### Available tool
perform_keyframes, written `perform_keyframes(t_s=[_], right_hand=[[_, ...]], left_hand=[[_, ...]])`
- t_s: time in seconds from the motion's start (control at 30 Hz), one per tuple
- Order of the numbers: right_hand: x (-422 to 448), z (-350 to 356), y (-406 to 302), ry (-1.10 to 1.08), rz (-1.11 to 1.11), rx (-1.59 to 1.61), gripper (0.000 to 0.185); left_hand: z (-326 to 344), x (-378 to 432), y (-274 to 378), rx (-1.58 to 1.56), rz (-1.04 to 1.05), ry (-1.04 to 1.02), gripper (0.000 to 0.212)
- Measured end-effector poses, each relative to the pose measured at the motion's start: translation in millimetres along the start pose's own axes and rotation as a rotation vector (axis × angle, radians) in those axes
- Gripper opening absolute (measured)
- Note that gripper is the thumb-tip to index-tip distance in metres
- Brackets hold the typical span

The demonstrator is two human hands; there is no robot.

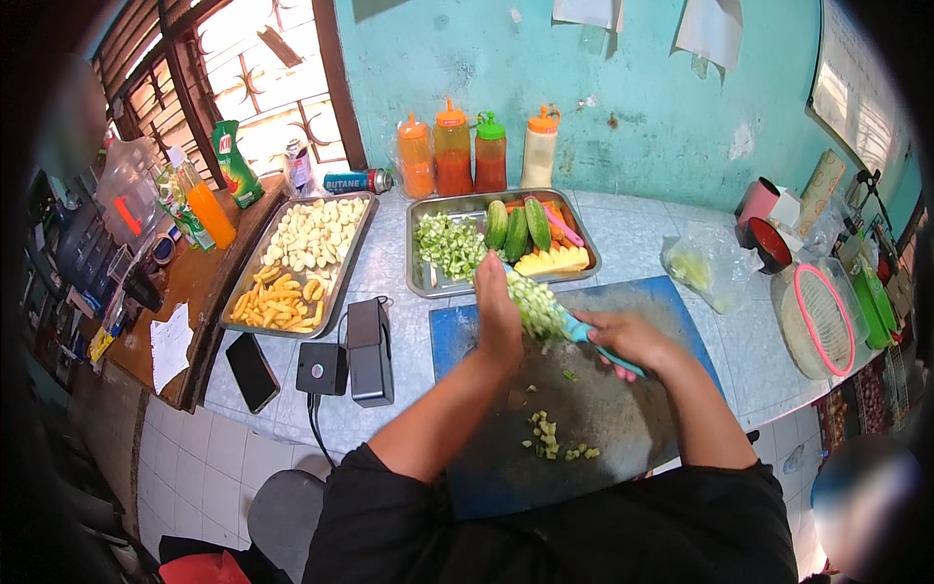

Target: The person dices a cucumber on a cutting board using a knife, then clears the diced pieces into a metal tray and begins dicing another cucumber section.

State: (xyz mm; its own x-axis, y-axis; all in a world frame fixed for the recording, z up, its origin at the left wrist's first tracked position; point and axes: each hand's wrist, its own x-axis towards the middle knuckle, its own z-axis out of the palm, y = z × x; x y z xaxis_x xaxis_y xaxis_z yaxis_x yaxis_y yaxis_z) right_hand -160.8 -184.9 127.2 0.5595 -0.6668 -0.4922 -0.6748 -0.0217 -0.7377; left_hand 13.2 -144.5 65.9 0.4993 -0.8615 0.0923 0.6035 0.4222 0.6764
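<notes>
My right hand [629, 343] grips the teal handle [613, 358] of a knife, just above the cutting board [682, 306]. A heap of diced green vegetable [538, 303], likely cucumber, rides on the blade and mostly hides it. Against the heap's left side stands my left hand [499, 314], upright, its palm turned inward and its fingers partly hidden. Just beyond is a metal tray [416, 286] with more diced green pieces [449, 244], whole cucumbers [514, 233], carrots [558, 232], a pink-handled tool [563, 223] and a yellow pineapple piece [552, 260]. Pale cubes [547, 438] lie on the board's near part.
Left stands a second metal tray [226, 321] of pale slices and yellow pieces. A phone [252, 372] and black devices [371, 354] lie before it. Sauce bottles [454, 157] line the wall beside a butane can [357, 181]. Rightward are a plastic bag [708, 266] and pink-rimmed basket [817, 321].
</notes>
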Motion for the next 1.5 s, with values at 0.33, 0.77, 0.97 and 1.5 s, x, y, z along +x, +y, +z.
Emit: perform_keyframes(t_s=[0.33,0.77,0.97,1.5], right_hand=[[139.3,43.7,-49.2,0.539,-0.44,-0.433,0.055],[148.3,30.5,-47.0,0.097,-0.202,0.537,0.062],[135.2,20.6,-42.1,0.042,-0.234,0.495,0.058],[102.8,-11.6,-14.8,0.197,-0.14,0.155,0.055]], left_hand=[[-88.1,141.5,14.4,0.226,0.356,0.24,0.046],[-94.8,71.8,-10.6,1.797,0.713,-0.185,0.051],[-95.2,84.0,-7.5,1.818,0.723,-0.211,0.048],[-109.4,129.5,7.7,1.943,0.325,-0.022,0.064]])
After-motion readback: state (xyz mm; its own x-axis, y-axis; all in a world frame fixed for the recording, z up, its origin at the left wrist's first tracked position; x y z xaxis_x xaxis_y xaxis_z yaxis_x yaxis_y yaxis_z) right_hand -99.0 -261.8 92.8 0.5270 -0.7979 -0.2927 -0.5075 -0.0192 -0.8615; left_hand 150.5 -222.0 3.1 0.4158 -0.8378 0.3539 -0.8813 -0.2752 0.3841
